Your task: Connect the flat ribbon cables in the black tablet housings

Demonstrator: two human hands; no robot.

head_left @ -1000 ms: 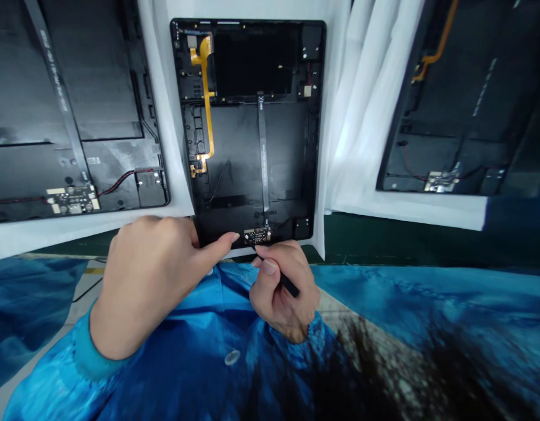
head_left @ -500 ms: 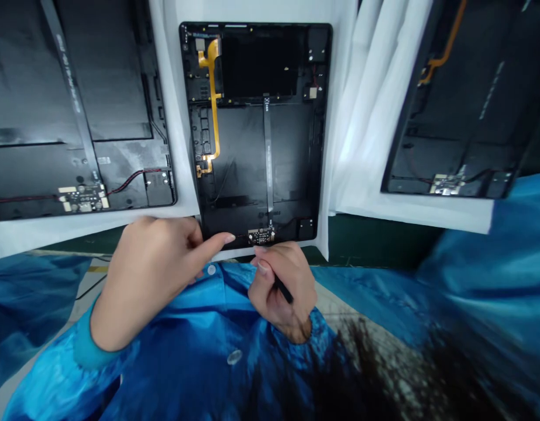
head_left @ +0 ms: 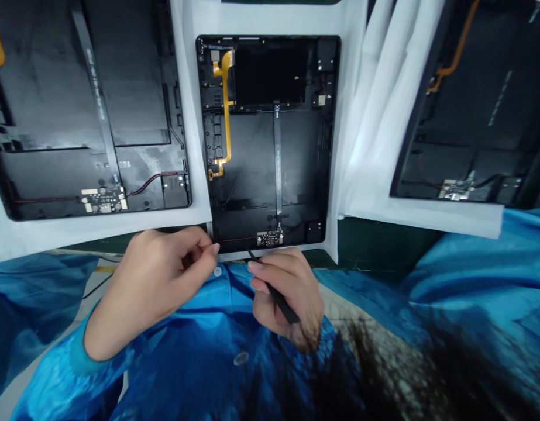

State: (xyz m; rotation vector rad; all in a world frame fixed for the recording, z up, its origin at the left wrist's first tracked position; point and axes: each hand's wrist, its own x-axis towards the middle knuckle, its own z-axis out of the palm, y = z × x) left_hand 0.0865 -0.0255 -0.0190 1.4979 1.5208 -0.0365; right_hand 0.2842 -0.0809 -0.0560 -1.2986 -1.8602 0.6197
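A black tablet housing [head_left: 252, 193] lies open in front of me, its inside facing up. Along its bottom edge sits a small circuit board [head_left: 270, 238], from which a thin dark red wire [head_left: 237, 240] runs left. My left hand [head_left: 164, 280] is closed at the lower left corner, thumb and forefinger pinched where this wire meets them. Gripped in my right hand [head_left: 287, 286] are slim black tweezers [head_left: 282, 305]. They slant up and left, with the tip by the housing's bottom edge, left of the board. The fingers partly cover them.
A similar housing [head_left: 138, 128] lies to the left, another [head_left: 475, 128] to the right. White cloth [head_left: 375, 117] spreads beneath and between them. An orange flex cable [head_left: 227, 128] and a grey ribbon cable [head_left: 278, 164] run inside the middle housing. Blue sleeves of other people flank both sides.
My left thumb has drawn back left from along the wire into a pinch at the corner. The tweezers' tip now shows left of the board. The whole view has shifted slightly.
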